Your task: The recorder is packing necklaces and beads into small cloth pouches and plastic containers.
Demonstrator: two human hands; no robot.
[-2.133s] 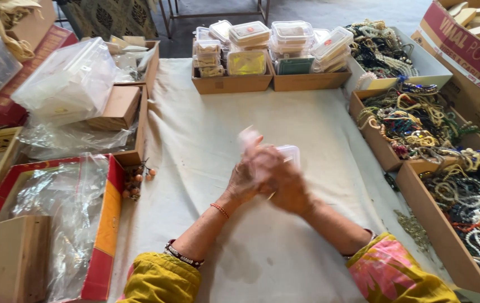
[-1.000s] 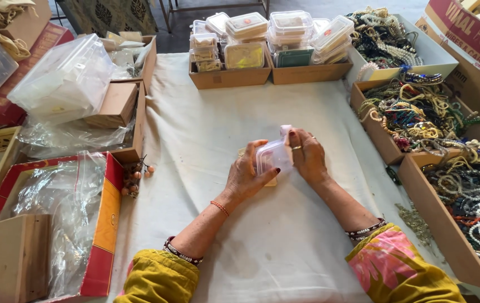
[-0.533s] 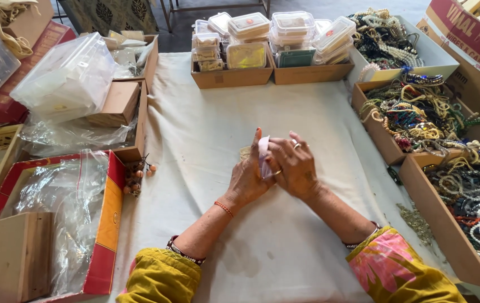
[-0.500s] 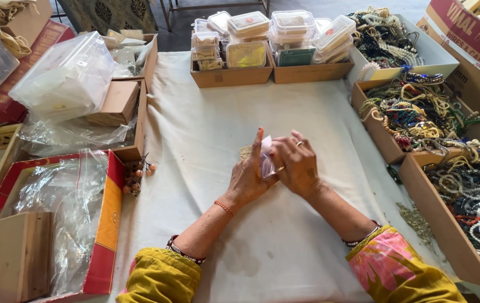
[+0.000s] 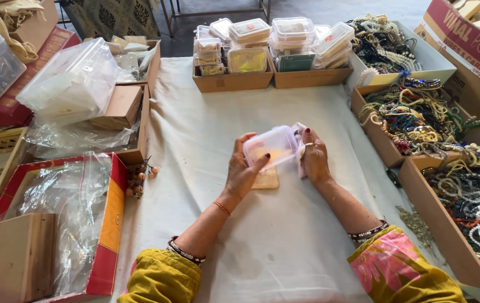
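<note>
Near the middle of the frame, your left hand [image 5: 244, 171] and right hand [image 5: 314, 157] together grip a small clear plastic box [image 5: 270, 147], one hand at each end. Your left fingers curl around its left side with the thumb pressed on its front face; your right hand closes on its right end, where a bit of pale pink wrapping [image 5: 299, 150] shows between box and palm. The box is lifted just above the table [image 5: 195, 140], which is covered in a white cloth. A flat tan card [image 5: 267, 180] lies on the cloth directly below the box, partly under your left hand.

At the top centre, two cardboard trays [image 5: 270, 76] hold stacks of similar clear boxes with lids. Along the right edge, open cardboard trays [image 5: 419, 126] are heaped with beaded necklaces and bangles in many colours. At the left, a red carton [image 5: 108, 224] lined with clear plastic sits in the lower corner, with a few small round beads [image 5: 138, 177] just beside its upper right corner. Above it, a brown cardboard box [image 5: 119, 106] rests under a crumpled clear plastic bag [image 5: 71, 81].
</note>
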